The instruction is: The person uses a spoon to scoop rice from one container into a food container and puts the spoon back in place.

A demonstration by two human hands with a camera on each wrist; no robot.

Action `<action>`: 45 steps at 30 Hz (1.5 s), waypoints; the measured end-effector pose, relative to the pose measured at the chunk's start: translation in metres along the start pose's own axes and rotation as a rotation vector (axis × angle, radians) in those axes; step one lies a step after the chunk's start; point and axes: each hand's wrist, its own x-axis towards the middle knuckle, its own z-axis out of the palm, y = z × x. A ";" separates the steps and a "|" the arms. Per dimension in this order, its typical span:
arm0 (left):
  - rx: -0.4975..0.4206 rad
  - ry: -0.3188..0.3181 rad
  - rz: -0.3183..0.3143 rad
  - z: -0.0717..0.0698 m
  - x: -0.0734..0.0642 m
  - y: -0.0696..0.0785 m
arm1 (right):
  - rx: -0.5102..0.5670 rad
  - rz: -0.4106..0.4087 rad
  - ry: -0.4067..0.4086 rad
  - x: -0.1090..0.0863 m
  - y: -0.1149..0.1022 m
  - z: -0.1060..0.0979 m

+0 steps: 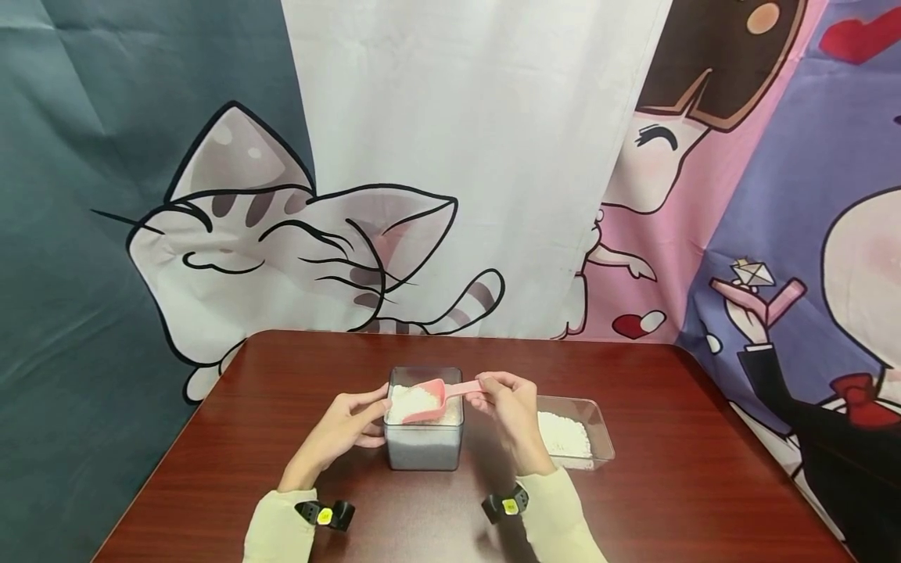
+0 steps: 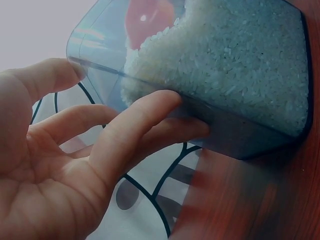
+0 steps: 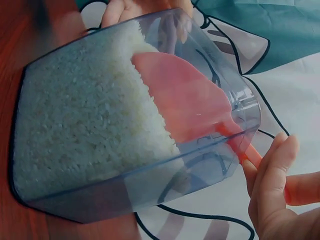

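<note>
Head view: the right hand (image 1: pixel 515 416) pinches the pink scoop (image 1: pixel 439 399) at the rice container's (image 1: pixel 422 450) mouth, the left hand (image 1: pixel 339 428) spread against its side, so a tilted handle (the blade looks loaded) could spill rice (image 1: pixel 411 402) onto the surface (image 1: pixel 647 508).

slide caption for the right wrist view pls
Right hand holding pink plastic scoop against white rice in transparent grey rectangular plastic container

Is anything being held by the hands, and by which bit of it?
The right hand holds the pink scoop by its handle. The left hand touches the side of the see-through rice container without gripping it.
</note>
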 end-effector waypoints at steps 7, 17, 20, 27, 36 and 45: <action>-0.007 0.004 0.006 0.001 -0.001 0.002 | 0.068 0.016 -0.023 -0.001 0.002 -0.005; -0.005 -0.001 0.005 0.001 -0.001 0.003 | 0.090 0.006 -0.020 0.000 0.000 -0.012; -0.015 -0.004 0.004 0.001 0.000 0.003 | 0.104 0.010 -0.011 0.000 -0.003 -0.012; -0.002 0.004 0.001 0.000 -0.002 0.003 | 0.110 0.032 0.013 0.002 -0.010 -0.017; -0.008 -0.007 0.006 0.002 0.001 0.004 | 0.134 0.020 0.028 0.000 -0.018 -0.024; -0.014 0.001 0.002 0.000 -0.001 0.002 | 0.182 0.006 0.011 -0.004 -0.029 -0.029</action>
